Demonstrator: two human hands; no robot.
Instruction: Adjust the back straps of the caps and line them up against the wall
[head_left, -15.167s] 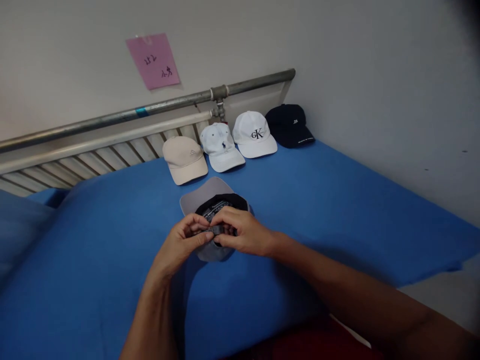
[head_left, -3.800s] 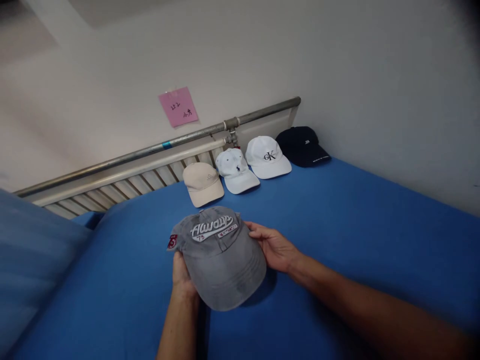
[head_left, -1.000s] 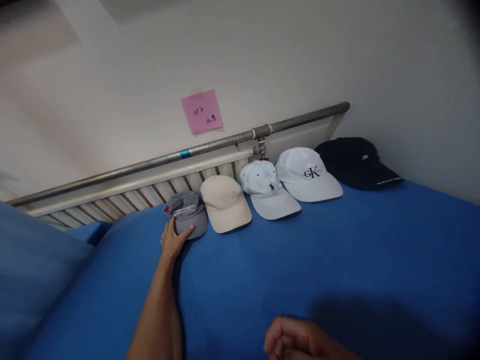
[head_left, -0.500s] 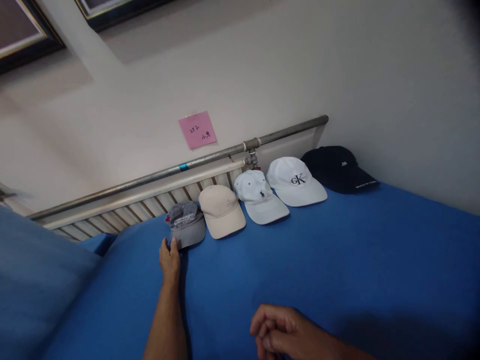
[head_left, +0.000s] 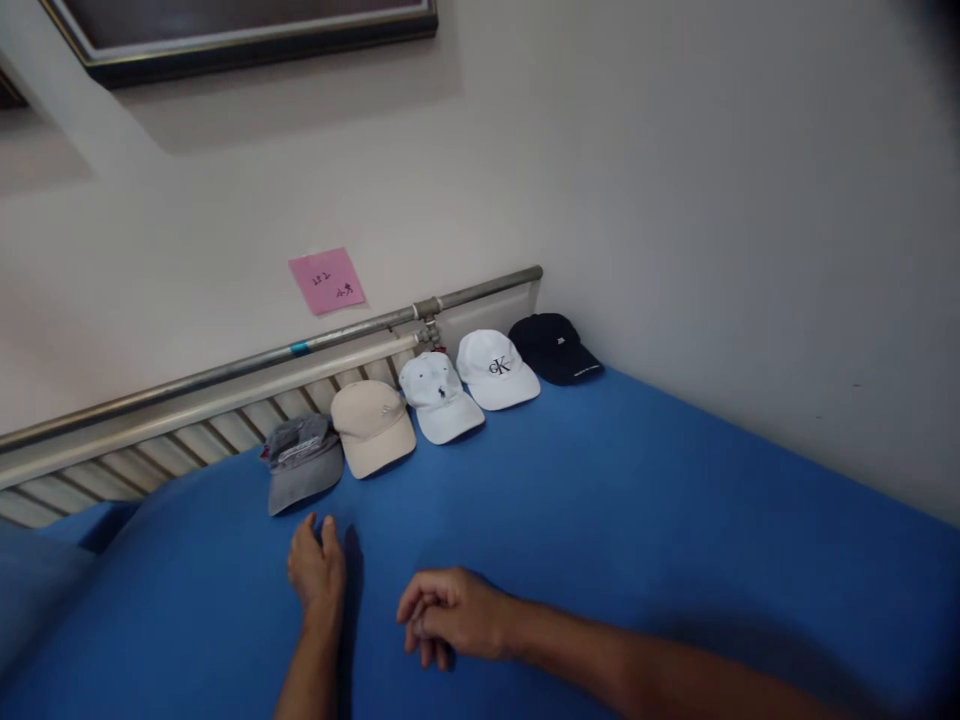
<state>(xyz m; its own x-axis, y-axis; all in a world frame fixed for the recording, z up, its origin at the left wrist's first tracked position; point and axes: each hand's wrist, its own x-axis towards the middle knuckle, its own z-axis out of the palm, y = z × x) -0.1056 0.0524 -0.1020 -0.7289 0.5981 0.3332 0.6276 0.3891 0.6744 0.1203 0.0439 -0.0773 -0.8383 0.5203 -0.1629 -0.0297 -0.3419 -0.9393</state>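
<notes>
Just in front of the grey cap, my left hand is open, thumb and fingers apart, touching no cap. My right hand hovers over the blue cloth to its right, fingers loosely curled and somewhat apart, with nothing seen in them. A slanting row of caps runs from the grey one to a beige cap, a white cap with a small dark rider logo, a white cap with dark letters and a black cap at the far right. Their brims face my side.
Blue cloth covers the surface under the caps. Behind them run a white radiator and a metal pipe along the wall. A pink note and a framed picture hang above.
My left hand has let go of the grey cap's brim and drawn back toward me. The right hand has come nearer to the left. The view has swung right; the caps keep their row.
</notes>
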